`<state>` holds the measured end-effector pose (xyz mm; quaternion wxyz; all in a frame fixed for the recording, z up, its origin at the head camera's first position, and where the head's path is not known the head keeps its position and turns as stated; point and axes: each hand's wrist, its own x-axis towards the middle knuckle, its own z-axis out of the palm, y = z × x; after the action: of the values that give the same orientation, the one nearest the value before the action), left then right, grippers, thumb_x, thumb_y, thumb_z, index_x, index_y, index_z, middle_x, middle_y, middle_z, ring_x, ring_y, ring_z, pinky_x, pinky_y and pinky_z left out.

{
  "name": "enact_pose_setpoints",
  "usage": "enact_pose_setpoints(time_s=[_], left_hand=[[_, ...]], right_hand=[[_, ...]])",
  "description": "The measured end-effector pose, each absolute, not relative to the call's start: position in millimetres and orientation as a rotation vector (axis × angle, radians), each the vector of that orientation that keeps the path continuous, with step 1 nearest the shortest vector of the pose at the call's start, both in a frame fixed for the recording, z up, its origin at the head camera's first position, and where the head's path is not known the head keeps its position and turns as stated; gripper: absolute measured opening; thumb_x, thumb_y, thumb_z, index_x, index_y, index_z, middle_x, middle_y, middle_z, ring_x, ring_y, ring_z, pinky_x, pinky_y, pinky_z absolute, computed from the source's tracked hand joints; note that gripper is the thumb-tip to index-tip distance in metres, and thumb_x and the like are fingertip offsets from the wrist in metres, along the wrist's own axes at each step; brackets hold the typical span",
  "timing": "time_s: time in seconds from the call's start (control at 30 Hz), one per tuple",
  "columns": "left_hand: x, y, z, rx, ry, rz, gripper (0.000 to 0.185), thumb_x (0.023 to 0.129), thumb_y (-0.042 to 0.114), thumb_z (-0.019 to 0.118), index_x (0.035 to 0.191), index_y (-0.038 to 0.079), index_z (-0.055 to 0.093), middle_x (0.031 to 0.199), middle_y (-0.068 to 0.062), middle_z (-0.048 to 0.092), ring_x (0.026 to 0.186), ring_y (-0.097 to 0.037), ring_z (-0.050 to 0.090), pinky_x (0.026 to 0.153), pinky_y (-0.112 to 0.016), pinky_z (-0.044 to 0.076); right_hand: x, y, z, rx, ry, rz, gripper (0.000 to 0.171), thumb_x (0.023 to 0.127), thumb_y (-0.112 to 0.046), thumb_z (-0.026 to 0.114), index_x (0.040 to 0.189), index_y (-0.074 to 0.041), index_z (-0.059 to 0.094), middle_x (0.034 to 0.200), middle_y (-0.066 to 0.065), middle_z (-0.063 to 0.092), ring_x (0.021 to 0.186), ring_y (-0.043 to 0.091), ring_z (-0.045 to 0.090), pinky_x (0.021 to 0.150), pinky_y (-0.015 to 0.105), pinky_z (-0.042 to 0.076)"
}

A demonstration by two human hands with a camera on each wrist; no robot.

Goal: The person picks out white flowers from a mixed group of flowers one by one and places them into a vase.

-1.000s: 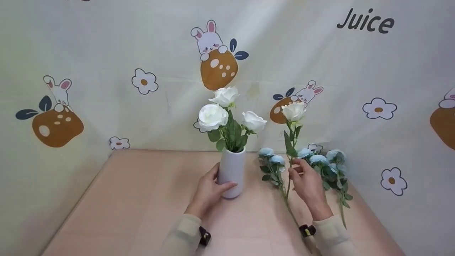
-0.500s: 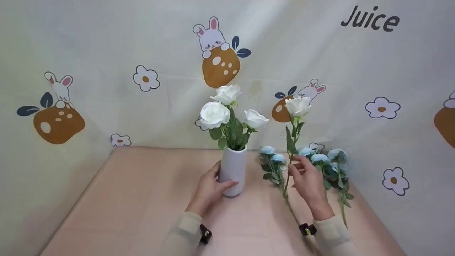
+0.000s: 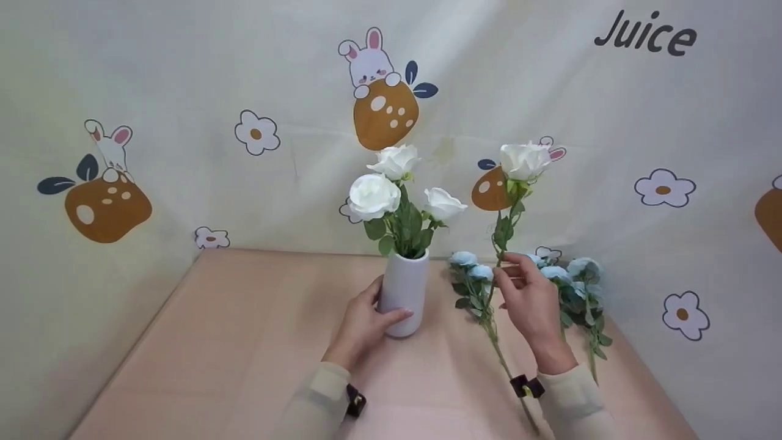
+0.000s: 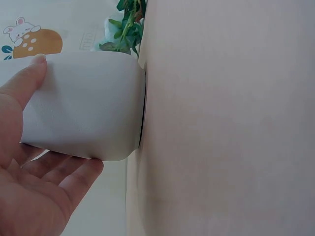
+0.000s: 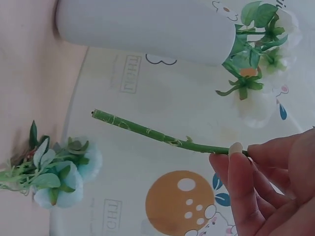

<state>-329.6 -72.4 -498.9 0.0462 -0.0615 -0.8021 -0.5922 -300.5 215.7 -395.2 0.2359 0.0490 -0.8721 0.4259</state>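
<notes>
A white vase [image 3: 404,299] stands on the table with several white roses [image 3: 374,197] and green leaves in its mouth. My left hand [image 3: 361,324] grips it low down, thumb across the front; in the left wrist view the fingers lie along the vase's other side. To the right of the vase, my right hand [image 3: 533,305] pinches another white rose [image 3: 524,161] by its stem, bloom up. In the right wrist view the bare green stem [image 5: 162,136] sticks out below the fingertips, its cut end in the air, apart from the vase.
Pale blue flowers [image 3: 481,273] on a long stem lie right of the vase. More blue flowers [image 3: 583,269] lie behind the right hand, near the table's right edge. A printed cloth [image 3: 293,73] hangs behind the pink-beige table [image 3: 244,342].
My right hand has raised the rose slightly, and its bloom has come up and to the right, looking larger. The left hand keeps its grip on the vase. The head view has shifted a little.
</notes>
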Motion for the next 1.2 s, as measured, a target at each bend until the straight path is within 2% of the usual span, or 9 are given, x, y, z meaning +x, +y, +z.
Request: enact_pose_setpoints(time_s=[0.37,0.57,0.77,0.87,1.07,1.2], left_hand=[[-328.4,-73.1,-498.2,-0.211,-2.448,-1.77,0.097,0.089,0.036,0.094,0.169,0.011,0.043,0.17,-0.015,0.051,0.158,-0.04,0.049,0.131,-0.059,0.04],[-330.3,-73.7,-498.1,-0.192,-2.456,-1.801,0.097,0.09,0.035,0.093,0.169,0.014,0.042,0.172,-0.013,0.049,0.159,-0.04,0.047,0.132,-0.06,0.039],[-331.1,-73.8,-497.9,-0.17,-2.462,-1.831,0.099,0.09,0.036,0.093,0.171,0.014,0.04,0.174,-0.013,0.046,0.161,-0.04,0.044,0.133,-0.061,0.038],[-331.1,-73.8,-498.2,-0.171,-2.468,-1.82,0.099,0.09,0.036,0.093,0.171,0.014,0.04,0.174,-0.012,0.046,0.161,-0.04,0.043,0.133,-0.061,0.038],[-332.0,-72.9,-498.0,-0.172,-2.466,-1.811,0.099,0.089,0.037,0.094,0.17,0.014,0.041,0.173,-0.012,0.047,0.161,-0.04,0.044,0.133,-0.06,0.038],[-333.1,-71.8,-497.6,-0.163,-2.476,-1.813,0.099,0.089,0.036,0.094,0.17,0.015,0.041,0.173,-0.012,0.047,0.161,-0.039,0.044,0.133,-0.06,0.037]], right_hand=[[-301.4,196.8,-351.5,0.237,-2.278,1.217,0.033,0.109,-0.02,0.07,0.141,-0.01,0.068,0.114,0.014,0.08,0.098,0.03,0.081,0.062,0.023,0.065],[-302.8,181.8,-330.8,0.295,-2.217,1.263,0.029,0.109,-0.023,0.07,0.136,-0.013,0.07,0.111,0.011,0.082,0.094,0.022,0.081,0.063,0.029,0.067],[-306.7,165.8,-319.2,0.387,-2.1,1.352,0.026,0.109,-0.022,0.071,0.133,-0.011,0.071,0.108,0.009,0.083,0.089,0.014,0.079,0.06,0.026,0.066],[-308.7,158.9,-315.9,0.429,-2.051,1.388,0.025,0.109,-0.021,0.071,0.131,-0.01,0.069,0.11,0.011,0.083,0.087,0.011,0.077,0.061,0.027,0.067],[-312.5,144.1,-313.0,0.533,-1.982,1.413,0.018,0.109,-0.017,0.07,0.119,-0.003,0.065,0.109,0.019,0.082,0.084,0.003,0.076,0.062,0.024,0.066],[-313.8,134.7,-314.0,0.63,-1.894,1.431,0.016,0.109,-0.011,0.069,0.118,0.0,0.063,0.107,0.022,0.081,0.085,0.002,0.077,0.062,0.025,0.066]])
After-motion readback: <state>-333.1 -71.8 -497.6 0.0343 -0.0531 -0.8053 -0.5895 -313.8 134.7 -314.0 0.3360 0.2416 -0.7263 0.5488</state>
